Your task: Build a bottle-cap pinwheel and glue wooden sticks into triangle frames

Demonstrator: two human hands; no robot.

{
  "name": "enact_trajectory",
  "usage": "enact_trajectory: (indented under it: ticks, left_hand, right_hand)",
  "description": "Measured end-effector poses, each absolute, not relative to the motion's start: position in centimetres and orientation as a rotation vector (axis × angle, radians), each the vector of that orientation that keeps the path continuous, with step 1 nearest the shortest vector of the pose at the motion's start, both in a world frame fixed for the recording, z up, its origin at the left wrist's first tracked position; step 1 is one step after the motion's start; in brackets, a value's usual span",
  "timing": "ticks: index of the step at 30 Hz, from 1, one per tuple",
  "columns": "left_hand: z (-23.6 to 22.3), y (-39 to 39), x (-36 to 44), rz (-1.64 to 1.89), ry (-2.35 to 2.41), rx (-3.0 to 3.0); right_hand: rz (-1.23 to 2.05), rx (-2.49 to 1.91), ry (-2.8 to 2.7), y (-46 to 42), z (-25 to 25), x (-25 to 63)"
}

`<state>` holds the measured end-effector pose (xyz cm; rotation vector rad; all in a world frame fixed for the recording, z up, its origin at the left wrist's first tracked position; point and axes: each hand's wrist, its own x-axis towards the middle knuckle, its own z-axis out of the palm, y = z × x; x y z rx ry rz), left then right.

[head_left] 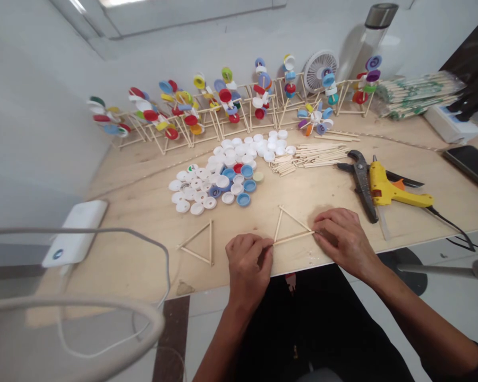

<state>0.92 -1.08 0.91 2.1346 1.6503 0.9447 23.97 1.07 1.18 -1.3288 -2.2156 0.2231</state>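
Observation:
Near the table's front edge lies a triangle of thin wooden sticks [292, 237], its point facing away from me. My left hand [249, 262] pinches its left corner between thumb and fingers. At the right corner, my right hand [342, 236] grips the stick end in the same way. Another stick triangle [211, 241] rests flat on the table to the left of my left hand. Beyond the hands is a pile of bottle caps [219, 170], mostly white with some blue and a red one. Loose wooden sticks [321, 155] lie right of the caps.
A yellow glue gun [398, 193] and black-handled cutters [362, 185] lie at the right, near a phone [472, 167]. Stick frames with coloured cap wheels [225, 106] line the wall beside a small fan [321, 71]. A white power bank [77, 233] with a cable sits left.

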Motion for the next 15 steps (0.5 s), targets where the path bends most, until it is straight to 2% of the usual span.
enact_trajectory:
  ticks: [15]
  left_hand:
    - [0.89, -1.09, 0.94, 0.946, 1.661, 2.143]
  right_hand:
    - [0.244, -1.334, -2.206, 1.0, 1.17, 24.05]
